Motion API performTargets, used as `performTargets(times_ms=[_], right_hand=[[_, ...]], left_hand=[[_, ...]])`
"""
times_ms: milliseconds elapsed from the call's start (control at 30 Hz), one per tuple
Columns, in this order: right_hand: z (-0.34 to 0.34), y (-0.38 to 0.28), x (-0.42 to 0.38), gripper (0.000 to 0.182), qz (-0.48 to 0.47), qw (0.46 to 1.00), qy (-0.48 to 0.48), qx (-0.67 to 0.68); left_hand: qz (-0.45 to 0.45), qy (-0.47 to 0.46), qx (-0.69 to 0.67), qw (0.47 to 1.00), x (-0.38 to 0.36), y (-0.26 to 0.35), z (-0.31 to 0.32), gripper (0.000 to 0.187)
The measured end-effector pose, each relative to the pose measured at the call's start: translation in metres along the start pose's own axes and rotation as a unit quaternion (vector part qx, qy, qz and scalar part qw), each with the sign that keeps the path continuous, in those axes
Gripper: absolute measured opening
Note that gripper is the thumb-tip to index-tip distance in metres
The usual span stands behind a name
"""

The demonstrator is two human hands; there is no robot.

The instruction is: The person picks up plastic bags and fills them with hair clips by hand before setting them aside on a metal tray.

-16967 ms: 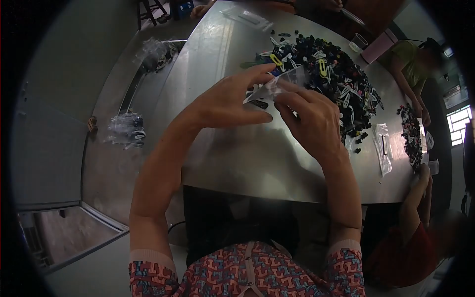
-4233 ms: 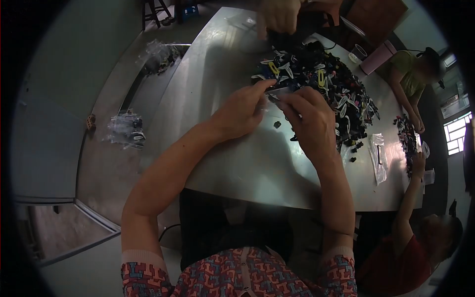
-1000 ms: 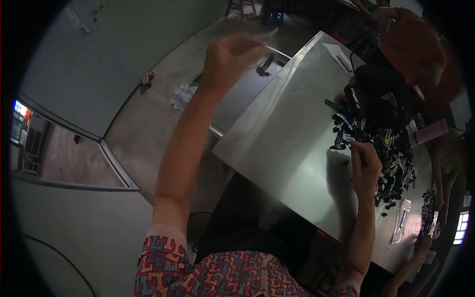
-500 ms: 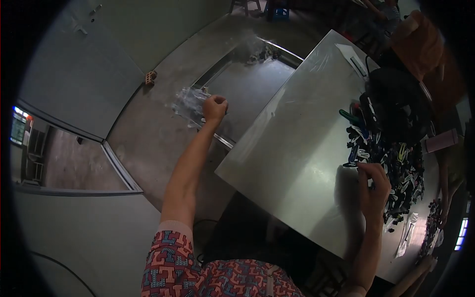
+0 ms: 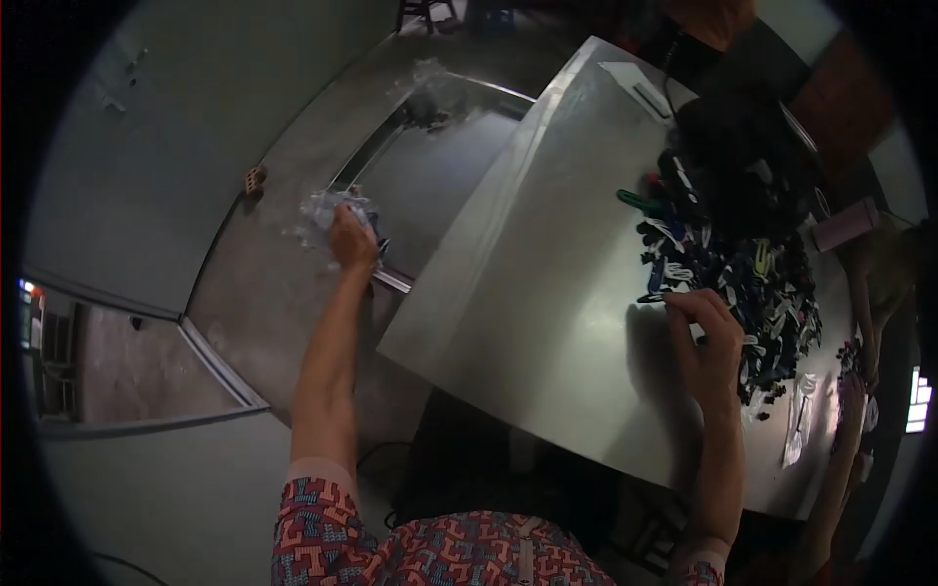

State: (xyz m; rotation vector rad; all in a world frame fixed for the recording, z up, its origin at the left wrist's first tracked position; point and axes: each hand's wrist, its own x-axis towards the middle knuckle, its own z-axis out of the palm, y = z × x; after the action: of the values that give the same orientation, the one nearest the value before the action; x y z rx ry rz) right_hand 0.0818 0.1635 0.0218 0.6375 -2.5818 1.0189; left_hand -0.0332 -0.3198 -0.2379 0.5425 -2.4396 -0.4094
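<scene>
My left hand (image 5: 354, 239) is down at the near corner of a low metal-edged tray or table, touching a heap of clear plastic bags (image 5: 318, 217). Its fingertips are blurred against the plastic, and a small dark piece shows beside them. Over the steel table, my right hand (image 5: 711, 337) pinches a small dark clip-like piece (image 5: 653, 298) with a pale marking between thumb and fingers. Just beyond that hand lies a pile of small dark pieces (image 5: 777, 293) with white, blue and yellow parts; their exact kind is too small to tell. A green piece (image 5: 640, 202) sticks out at the pile's far edge.
The steel table (image 5: 508, 322) has a sharp near-left corner. A large black bag-like heap (image 5: 738, 166) and a pink box (image 5: 845, 227) stand behind the pile. At right, another person's arm (image 5: 840, 459) reaches over the table. A perforated brick (image 5: 255, 182) lies by the wall.
My left hand has moved left and down from above the tray to the plastic bags. My right hand keeps its pinch on the dark piece. The whole view has shifted.
</scene>
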Motion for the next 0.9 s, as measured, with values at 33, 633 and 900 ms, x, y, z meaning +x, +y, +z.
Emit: performTargets(times_ms=[33, 633, 900], right_hand=[[0.000, 0.000, 0.000, 0.021, -0.008, 1.000, 0.009, 0.000], [-0.004, 0.021, -0.005, 0.011, -0.058, 0.996, 0.070, 0.008], [-0.060, 0.024, -0.004, 0.014, 0.004, 0.996, 0.059, -0.069]], left_hand=[[0.013, 0.000, 0.014, 1.000, -0.002, 0.001, -0.005, 0.050], [0.103, 0.027, 0.058, 0.993, 0.024, 0.038, -0.074, 0.034], [0.165, -0.112, -0.316, 0.928, 0.032, 0.200, -0.183, 0.031]])
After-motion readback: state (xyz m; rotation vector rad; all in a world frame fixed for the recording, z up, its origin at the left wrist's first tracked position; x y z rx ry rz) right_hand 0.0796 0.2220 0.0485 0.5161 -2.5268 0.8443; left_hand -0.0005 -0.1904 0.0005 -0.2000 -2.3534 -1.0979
